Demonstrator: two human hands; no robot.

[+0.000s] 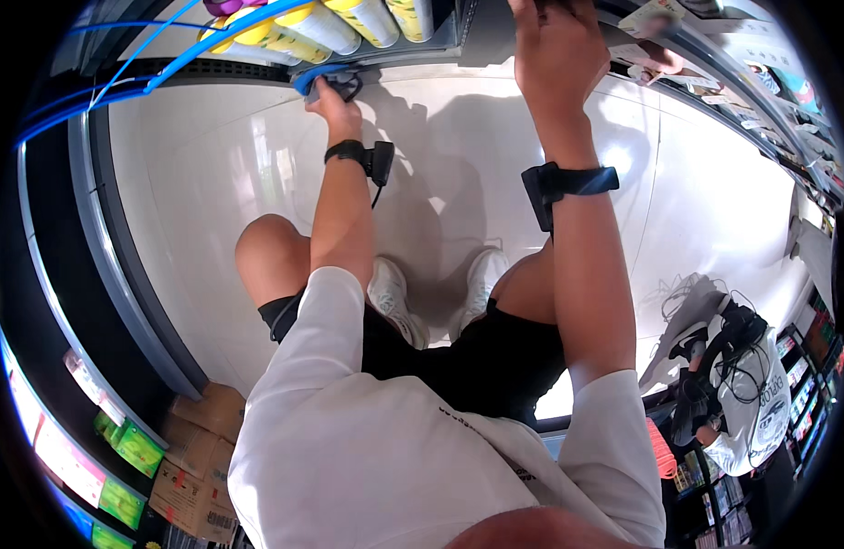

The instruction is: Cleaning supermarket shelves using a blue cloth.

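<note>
Near the foot of the shelf, my left hand (334,108) grips a blue and grey item (324,81), perhaps a slipper; its full shape is hard to make out. My right hand (561,51) reaches to the top edge of the view by the racks on the right. Its fingertips are partly cut off, and something dark (556,7) shows by them, so its hold is unclear. Each wrist wears a black strap with a small device.
Above my left hand, several yellow-and-white canisters (357,20) line a shelf. Blue tubing (216,41) crosses upper left. Tagged goods hang on the right rack (738,89). Cardboard boxes (188,491) sit lower left. A person (751,398) with cables is at lower right.
</note>
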